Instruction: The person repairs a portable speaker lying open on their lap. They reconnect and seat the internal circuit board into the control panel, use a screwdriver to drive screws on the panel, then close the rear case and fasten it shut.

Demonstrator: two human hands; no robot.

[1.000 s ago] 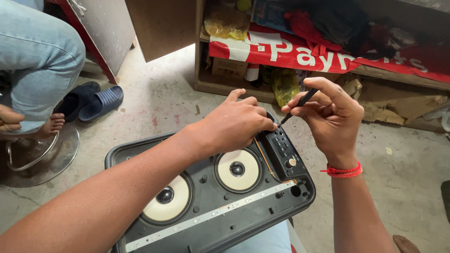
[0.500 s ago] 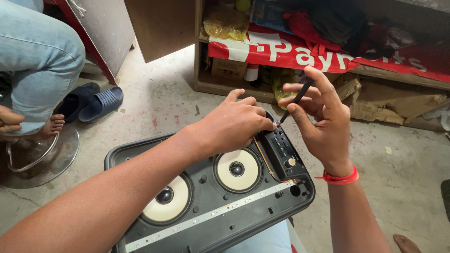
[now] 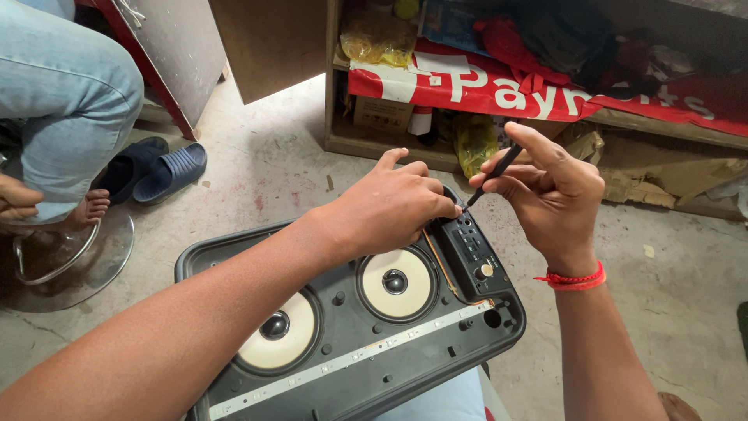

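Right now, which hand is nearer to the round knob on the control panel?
Right. The right hand is just above and beside the knob; the left hand rests farther away on the speaker's upper edge.

The black plastic speaker housing (image 3: 351, 327) lies on the concrete floor (image 3: 265, 179), its small control panel (image 3: 471, 245) at the right end (two round cones left of it); the wooden shelf (image 3: 374, 144) stands behind.

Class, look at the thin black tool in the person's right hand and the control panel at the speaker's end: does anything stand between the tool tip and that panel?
Nothing visible does. The right hand angles the thin black tool down to the control panel. The left hand grips the speaker just beside the tip, not across it.
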